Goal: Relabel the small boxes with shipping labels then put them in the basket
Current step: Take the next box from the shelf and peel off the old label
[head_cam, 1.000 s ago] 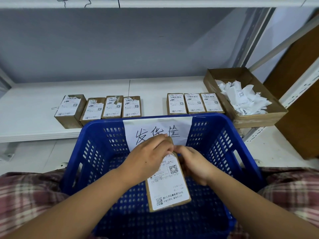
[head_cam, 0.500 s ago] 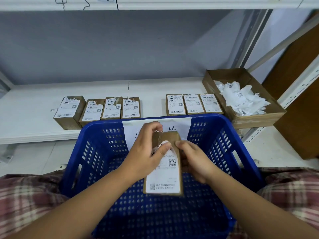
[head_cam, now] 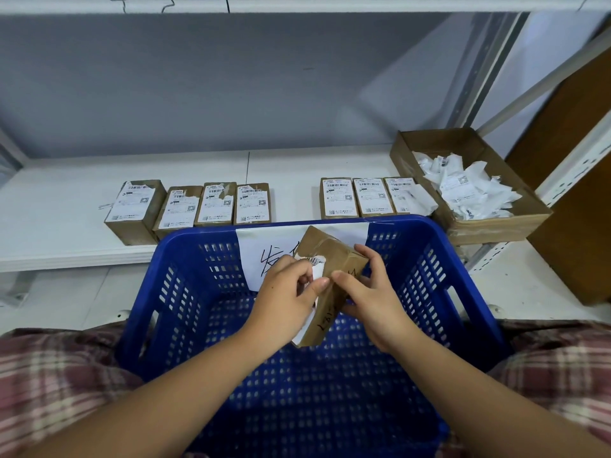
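cardboard tray holds crumpled labels; small box held over basket

Parcel-dispatch storeroom: white steel shelving is seen behind a blue slotted basket, on whose far wall a handwritten paper sign is taped. Just beyond the basket, small cardboard boxes bearing printed shipping labels are lined up in two groups. To the basket's right rear, a cardboard tray is heaped with crumpled white labels.
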{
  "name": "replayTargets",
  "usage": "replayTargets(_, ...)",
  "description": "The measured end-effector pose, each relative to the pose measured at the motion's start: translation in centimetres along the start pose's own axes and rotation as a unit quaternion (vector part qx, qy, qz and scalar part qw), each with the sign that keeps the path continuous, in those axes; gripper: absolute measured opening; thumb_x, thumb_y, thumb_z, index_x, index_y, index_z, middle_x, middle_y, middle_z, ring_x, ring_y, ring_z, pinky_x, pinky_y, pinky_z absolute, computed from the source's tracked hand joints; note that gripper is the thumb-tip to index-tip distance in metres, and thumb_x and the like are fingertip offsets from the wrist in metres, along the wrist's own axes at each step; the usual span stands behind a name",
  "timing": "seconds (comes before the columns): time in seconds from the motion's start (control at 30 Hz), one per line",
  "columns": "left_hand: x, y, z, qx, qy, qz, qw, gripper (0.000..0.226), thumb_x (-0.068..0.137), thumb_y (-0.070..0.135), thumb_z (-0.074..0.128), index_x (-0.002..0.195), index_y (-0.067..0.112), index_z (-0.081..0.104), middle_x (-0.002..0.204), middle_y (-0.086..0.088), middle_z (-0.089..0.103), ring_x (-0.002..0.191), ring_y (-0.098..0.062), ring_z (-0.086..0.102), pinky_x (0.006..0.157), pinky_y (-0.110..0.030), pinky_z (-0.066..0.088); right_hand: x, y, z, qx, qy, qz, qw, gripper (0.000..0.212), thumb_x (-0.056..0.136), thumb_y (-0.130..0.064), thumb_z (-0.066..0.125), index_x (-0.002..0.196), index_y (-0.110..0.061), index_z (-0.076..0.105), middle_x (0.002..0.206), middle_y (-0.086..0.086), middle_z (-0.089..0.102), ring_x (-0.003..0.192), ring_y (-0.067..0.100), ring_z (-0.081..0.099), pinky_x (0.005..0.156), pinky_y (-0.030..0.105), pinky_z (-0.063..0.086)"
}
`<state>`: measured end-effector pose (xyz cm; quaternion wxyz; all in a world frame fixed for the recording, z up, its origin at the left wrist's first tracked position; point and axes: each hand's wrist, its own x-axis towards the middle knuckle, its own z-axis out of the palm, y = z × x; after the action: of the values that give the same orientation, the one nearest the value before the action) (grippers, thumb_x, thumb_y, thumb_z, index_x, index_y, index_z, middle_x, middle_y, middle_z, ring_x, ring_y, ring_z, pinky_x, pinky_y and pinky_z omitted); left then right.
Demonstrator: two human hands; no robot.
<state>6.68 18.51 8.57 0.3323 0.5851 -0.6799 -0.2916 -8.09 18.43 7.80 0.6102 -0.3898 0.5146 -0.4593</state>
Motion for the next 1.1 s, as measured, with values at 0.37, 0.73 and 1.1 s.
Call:
replayTargets(0.37, -0.2, -0.2, 0.1, 0.008, -0.029, 0.018, 0.999, 0.031, 0.091, 0.019, 0.059, 0.067, 0.022, 0.041, 0.076, 0.009, 0.041, 0.065, -0.003, 0.040, 0.058, -0.014, 0.032, -0.4, 0.5, -0.1, -0.053, -0.040, 0.029, 0.997, 0.059, 0.068, -0.052, 0.069, 0.121, -0.030, 0.054, 0.112, -0.005, 0.066, 0.105, 0.013, 0.066, 0.089, 0.048, 0.056)
replayTargets(0.73, 0.0, -0.4, 0.2, -0.020, -0.018, 0.015, 1.000, 0.023, 0.089, 0.020, 0.062, 0.071, 0.010, 0.051, 0.081, 0.007, 0.044, 0.069, -0.003, 0.045, 0.065, -0.015, 0.037, 0.5, 1.0, -0.5, -0.105, -0.015, 0.016, 0.994, 0.033, 0.086, -0.044, 0.067, 0.116, -0.033, 0.059, 0.110, -0.009, 0.068, 0.103, 0.012, 0.067, 0.092, 0.045, 0.055)
replayTargets(1.1, 4.9, 0.9, 0.9, -0.129, -0.004, -0.080, 0.988, 0.034, 0.087, 0.034, 0.065, 0.062, 0.017, 0.051, 0.089, -0.005, 0.062, 0.089, -0.023, 0.059, 0.083, -0.037, 0.047, 4.1, -2.3, -2.4, -0.085, -0.037, 0.027, 0.995, 0.038, 0.094, -0.048, 0.052, 0.122, -0.024, 0.057, 0.116, 0.001, 0.068, 0.105, 0.017, 0.067, 0.089, 0.039, 0.056)
